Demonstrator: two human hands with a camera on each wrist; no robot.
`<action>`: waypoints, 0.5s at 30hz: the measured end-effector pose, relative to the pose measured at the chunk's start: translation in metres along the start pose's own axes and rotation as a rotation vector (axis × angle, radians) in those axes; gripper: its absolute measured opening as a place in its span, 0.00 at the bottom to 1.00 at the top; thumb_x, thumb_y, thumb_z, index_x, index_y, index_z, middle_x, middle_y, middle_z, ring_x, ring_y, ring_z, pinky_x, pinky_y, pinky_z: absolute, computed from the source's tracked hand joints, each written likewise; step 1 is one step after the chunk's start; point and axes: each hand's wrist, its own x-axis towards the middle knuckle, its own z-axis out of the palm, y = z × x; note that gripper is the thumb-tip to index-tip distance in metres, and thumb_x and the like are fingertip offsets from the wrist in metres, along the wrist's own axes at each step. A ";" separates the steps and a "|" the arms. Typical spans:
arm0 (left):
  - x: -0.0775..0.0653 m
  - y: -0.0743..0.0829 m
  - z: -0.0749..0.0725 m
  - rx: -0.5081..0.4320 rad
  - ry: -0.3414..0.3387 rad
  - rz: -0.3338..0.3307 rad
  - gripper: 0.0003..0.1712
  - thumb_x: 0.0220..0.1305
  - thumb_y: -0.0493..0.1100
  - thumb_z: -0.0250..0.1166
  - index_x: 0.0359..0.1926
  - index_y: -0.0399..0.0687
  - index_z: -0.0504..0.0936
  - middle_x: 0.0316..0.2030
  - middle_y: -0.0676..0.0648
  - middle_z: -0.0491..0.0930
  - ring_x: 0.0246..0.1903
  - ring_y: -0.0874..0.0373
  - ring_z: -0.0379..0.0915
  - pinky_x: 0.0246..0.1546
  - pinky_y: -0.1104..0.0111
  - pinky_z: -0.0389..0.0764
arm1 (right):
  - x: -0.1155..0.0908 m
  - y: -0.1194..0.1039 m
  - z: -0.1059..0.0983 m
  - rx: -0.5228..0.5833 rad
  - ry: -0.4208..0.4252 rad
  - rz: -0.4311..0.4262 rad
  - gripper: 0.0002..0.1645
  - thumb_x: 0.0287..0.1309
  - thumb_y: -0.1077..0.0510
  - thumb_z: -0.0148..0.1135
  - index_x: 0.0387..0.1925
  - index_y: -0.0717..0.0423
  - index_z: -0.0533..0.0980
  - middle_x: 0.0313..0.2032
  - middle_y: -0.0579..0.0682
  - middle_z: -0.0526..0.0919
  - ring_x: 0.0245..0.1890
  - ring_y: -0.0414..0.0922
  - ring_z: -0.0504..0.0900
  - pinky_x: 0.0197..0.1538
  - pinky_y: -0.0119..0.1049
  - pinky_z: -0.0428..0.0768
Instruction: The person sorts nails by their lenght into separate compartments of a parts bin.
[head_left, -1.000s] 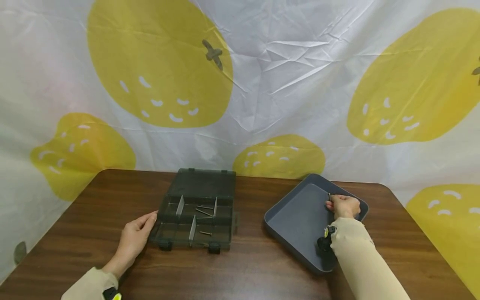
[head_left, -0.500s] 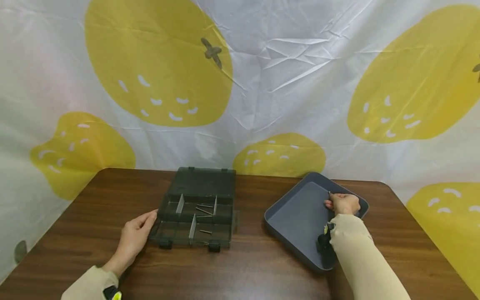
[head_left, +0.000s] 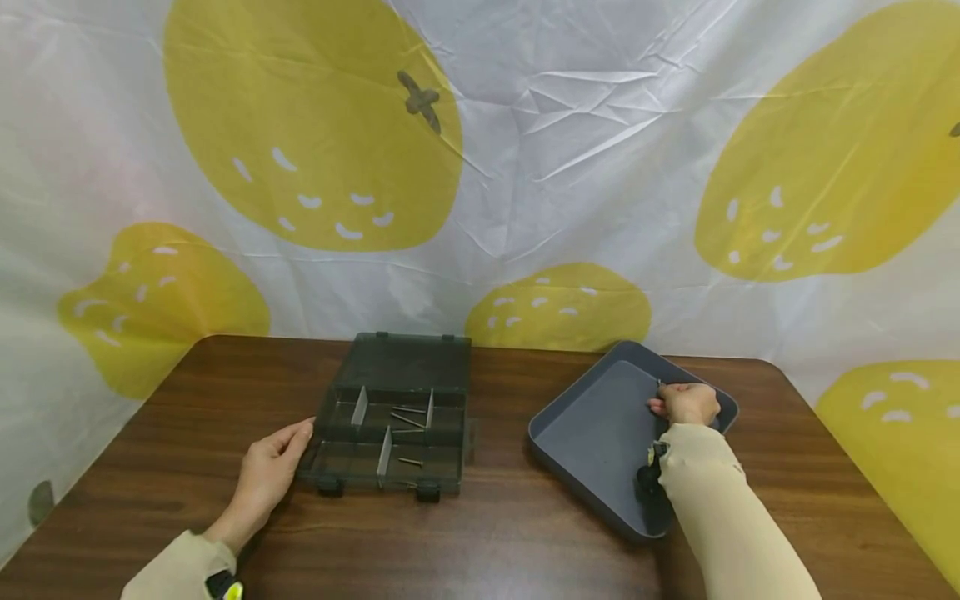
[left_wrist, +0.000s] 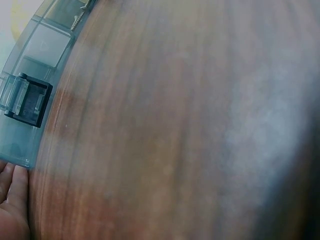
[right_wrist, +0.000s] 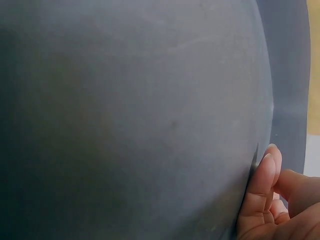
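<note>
My left hand (head_left: 266, 471) touches the left side of a translucent dark green compartment box (head_left: 318, 467), its fingers nearly straight. In the left wrist view, the fingertips (left_wrist: 19, 175) lie right at the box's corner, near a black latch (left_wrist: 31, 101). The box's lid (head_left: 408, 363) is folded back; several screws (head_left: 408, 421) lie in the compartments. Over the far right part of a grey tray (head_left: 592, 433), my right hand (head_left: 688, 404) pinches a small thin screw (head_left: 660, 384) between thumb and fingers. In the right wrist view, only a dark sliver of it shows beside the fingertips.
Both containers stand on a brown wooden table (head_left: 495, 550), with a strip of tabletop between them. Behind the table hangs a white cloth (head_left: 502, 192) with yellow fruit prints. Thin dividers (head_left: 385, 458) separate the box's compartments.
The right hand stays at the same spot in the tray, and less of the screw shows above its fingertips. The left hand keeps its place on the box; the head view tilts slightly.
</note>
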 end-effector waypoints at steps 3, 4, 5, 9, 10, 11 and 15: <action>0.000 0.000 0.000 -0.003 -0.003 -0.003 0.28 0.72 0.54 0.48 0.61 0.37 0.73 0.59 0.38 0.72 0.62 0.46 0.65 0.61 0.54 0.67 | 0.001 0.000 0.001 -0.009 0.010 0.000 0.14 0.57 0.66 0.56 0.43 0.73 0.75 0.06 0.42 0.76 0.08 0.35 0.77 0.15 0.26 0.77; 0.000 0.000 0.000 -0.002 -0.002 -0.002 0.28 0.72 0.54 0.48 0.61 0.37 0.73 0.59 0.38 0.72 0.62 0.46 0.65 0.61 0.54 0.67 | 0.001 0.000 0.001 -0.013 0.013 0.000 0.12 0.57 0.66 0.56 0.42 0.72 0.75 0.05 0.42 0.76 0.07 0.35 0.77 0.15 0.26 0.77; 0.000 0.000 0.000 -0.003 -0.001 -0.002 0.29 0.72 0.54 0.48 0.60 0.37 0.73 0.59 0.38 0.72 0.62 0.46 0.65 0.61 0.54 0.67 | 0.002 0.000 0.001 -0.015 0.019 0.001 0.11 0.57 0.66 0.56 0.41 0.71 0.75 0.05 0.42 0.76 0.07 0.35 0.77 0.15 0.26 0.77; 0.000 0.000 0.000 -0.001 0.003 0.000 0.28 0.72 0.54 0.48 0.60 0.37 0.73 0.58 0.39 0.73 0.62 0.46 0.65 0.61 0.54 0.67 | 0.002 0.000 0.002 -0.035 0.029 -0.003 0.10 0.57 0.66 0.55 0.38 0.71 0.76 0.04 0.41 0.75 0.07 0.34 0.76 0.15 0.25 0.77; 0.000 0.000 0.000 -0.001 0.003 0.000 0.29 0.72 0.54 0.48 0.60 0.37 0.73 0.58 0.39 0.73 0.62 0.46 0.65 0.61 0.54 0.67 | 0.002 0.000 0.002 -0.040 0.030 -0.004 0.09 0.57 0.66 0.55 0.37 0.71 0.76 0.04 0.41 0.75 0.07 0.34 0.76 0.15 0.25 0.76; -0.001 0.000 0.000 -0.001 0.003 0.001 0.29 0.72 0.54 0.48 0.60 0.37 0.73 0.58 0.39 0.73 0.62 0.46 0.65 0.61 0.54 0.67 | 0.002 0.000 0.002 -0.045 0.030 -0.006 0.09 0.57 0.66 0.55 0.37 0.71 0.77 0.04 0.41 0.75 0.07 0.34 0.76 0.15 0.25 0.76; -0.001 0.000 0.000 -0.003 0.000 -0.001 0.29 0.72 0.55 0.48 0.60 0.37 0.73 0.59 0.39 0.72 0.62 0.46 0.65 0.61 0.55 0.67 | 0.001 0.001 0.002 -0.072 0.038 -0.022 0.09 0.57 0.66 0.55 0.34 0.71 0.78 0.04 0.41 0.74 0.06 0.34 0.76 0.14 0.24 0.76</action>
